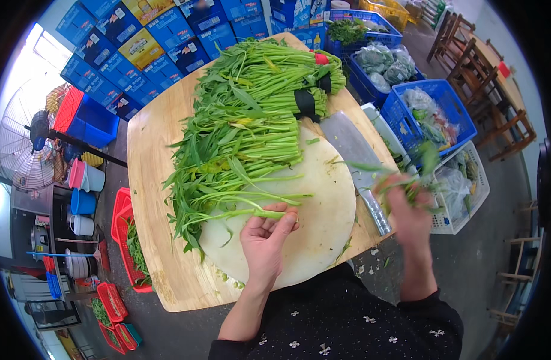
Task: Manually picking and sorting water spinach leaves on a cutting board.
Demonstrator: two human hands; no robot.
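My left hand (268,240) pinches the cut ends of a few water spinach stems (244,211) over the round white cutting board (325,220). Their leaves reach left into a loose heap of water spinach (257,139) that covers the board's upper left part. Behind it lie bundles of water spinach (262,67) tied with black bands (306,103), and one has a red band (321,58). Blurred by motion, my right hand (406,207) grips some loose greens (412,186) off the table's right edge. A cleaver (354,144) rests along the board's right side, its metal handle towards me.
The wooden table (156,180) has rounded corners. Stacked blue cartons (163,40) stand behind it. To the right are blue crates (428,117) and a white crate (462,193) of bagged vegetables. Red baskets (131,243) with greens and a fan (37,130) are at left.
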